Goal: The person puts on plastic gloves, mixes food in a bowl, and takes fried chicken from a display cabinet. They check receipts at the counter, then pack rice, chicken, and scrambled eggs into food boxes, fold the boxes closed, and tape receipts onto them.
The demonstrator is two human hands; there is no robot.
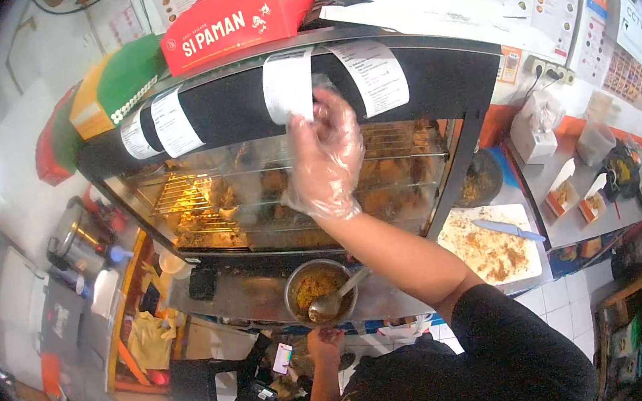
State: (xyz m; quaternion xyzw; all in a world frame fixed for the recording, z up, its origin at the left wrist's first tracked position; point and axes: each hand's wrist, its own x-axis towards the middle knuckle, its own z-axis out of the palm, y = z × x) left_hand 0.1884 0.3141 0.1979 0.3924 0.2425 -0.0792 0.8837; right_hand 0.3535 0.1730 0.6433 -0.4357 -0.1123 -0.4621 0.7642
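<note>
My right hand [328, 157], in a clear plastic glove, is raised to the black top panel [231, 106] of a glass food-warming cabinet. Its thumb and fingers close on the lower right edge of a printed paper slip [288, 87] hanging there. My left hand [327, 341] is bare and low, at the near side of a metal bowl [292, 300]; whether it touches the bowl is unclear. Seasoned food [313, 282] and a large metal spoon [327, 306] lie in the bowl. Browned food pieces [224, 194] sit on wire racks behind the glass.
More slips [375, 76] hang from the panel. Folded red cartons [239, 24] and green-and-yellow cartons [114, 84] top the cabinet. A knife [508, 230] lies on a crumb-covered white cutting board [491, 267] at right. Small filled boxes [561, 199] stand further right.
</note>
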